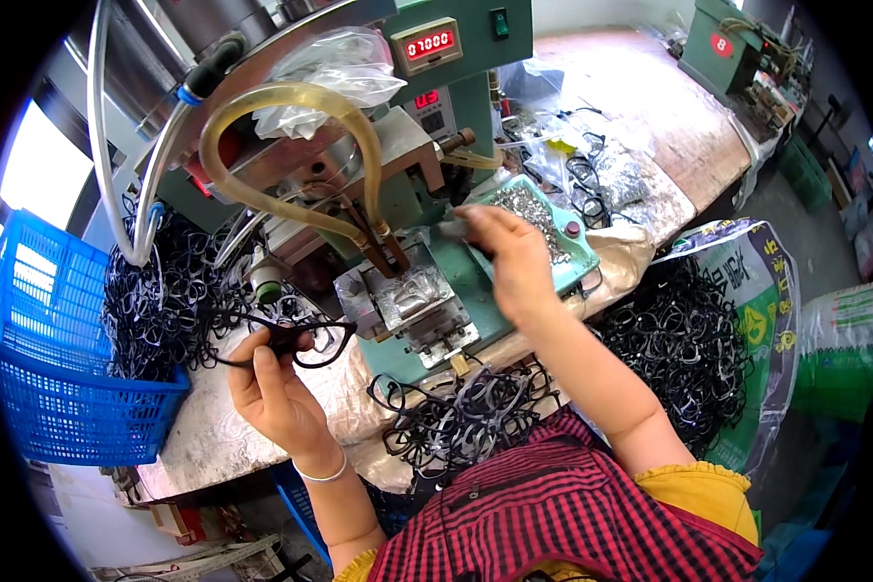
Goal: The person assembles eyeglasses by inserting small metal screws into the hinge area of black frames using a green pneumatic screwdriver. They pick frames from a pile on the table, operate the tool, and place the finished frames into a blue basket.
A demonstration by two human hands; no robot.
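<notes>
My left hand [279, 393] is closed in a pinch on a black eyeglass frame [337, 351], held up left of the machine. Over the near edge of a green tray [580, 260] is my right hand [516, 254], its fingers drawn together. Something pale and blurred shows at those fingertips; I cannot make out what it is. Small silvery metal parts [533, 215] fill the tray. Between my hands sits a metal fixture [415, 296] on the green machine base, beneath two copper-coloured prongs [388, 254].
A looped amber hose [291, 94] hangs over the fixture. Dark frames lie in heaps: one pile [466, 417] before me, another [679, 339] on a sack at right, another [160, 291] at left beside a blue basket [78, 407]. The green machine housing [475, 48] rises behind.
</notes>
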